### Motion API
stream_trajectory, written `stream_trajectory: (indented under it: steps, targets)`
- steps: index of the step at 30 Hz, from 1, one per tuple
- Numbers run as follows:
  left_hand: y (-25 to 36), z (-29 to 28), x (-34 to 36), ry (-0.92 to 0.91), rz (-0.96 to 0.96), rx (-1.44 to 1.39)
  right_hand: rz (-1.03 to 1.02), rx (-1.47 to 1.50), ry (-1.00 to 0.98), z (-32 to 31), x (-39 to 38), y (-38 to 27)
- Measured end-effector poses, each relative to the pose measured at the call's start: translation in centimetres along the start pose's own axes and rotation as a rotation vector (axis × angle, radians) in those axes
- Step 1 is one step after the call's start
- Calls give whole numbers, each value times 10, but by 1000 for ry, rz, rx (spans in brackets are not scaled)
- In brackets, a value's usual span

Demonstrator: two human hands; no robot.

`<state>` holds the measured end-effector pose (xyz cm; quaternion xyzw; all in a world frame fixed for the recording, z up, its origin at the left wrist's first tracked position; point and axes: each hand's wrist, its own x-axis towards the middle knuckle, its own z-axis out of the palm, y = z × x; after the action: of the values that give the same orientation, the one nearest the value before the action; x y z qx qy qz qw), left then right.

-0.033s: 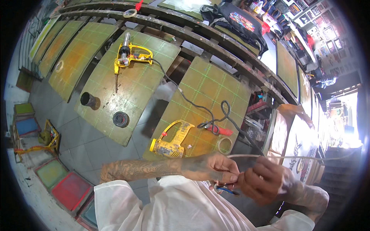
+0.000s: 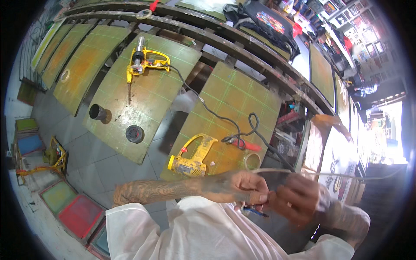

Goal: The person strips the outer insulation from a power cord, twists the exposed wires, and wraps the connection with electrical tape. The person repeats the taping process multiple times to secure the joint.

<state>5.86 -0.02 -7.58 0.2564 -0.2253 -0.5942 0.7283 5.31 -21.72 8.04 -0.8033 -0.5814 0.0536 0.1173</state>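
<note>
Wires, blue and dark, poke out just below left hand, in front of white shirt. Left fingers together, seemingly clamped on them. Right hand blurred just beside; fingers curled, can't tell if they grip anything. Wires' long axis runs roughly left-right, dipping slightly; free ends point right, toward right hand. Pale cable runs off rightward from behind the hands; what it joins, unclear.

Progress, my read: partway. Yellow casing apart, innards out, wire ends loose. Left: ends not visibly joined to anything, casing not put together.

Near tabletop: yellow shell piece, nose end left; tape roll and red-handled tool to its right. Black cord loops across, from near right hand to second yellow piece on next tabletop. That one's metal barrel points away; round dark cap and dark tube sit nearer, apart. Farther: dark rails, printed dark garment.
</note>
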Motion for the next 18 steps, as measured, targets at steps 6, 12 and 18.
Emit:
stream_trajectory:
  steps: [6, 12, 18]
  targets:
    - [28, 11, -10, 159, 201, 34, 492, 625, 201, 10, -1, 14]
    - [30, 11, -13, 274, 186, 132, 417, 471, 216, 10, -6, 15]
    - [34, 16, -15, 348, 159, 200, 342, 272, 256, 12, -6, 8]
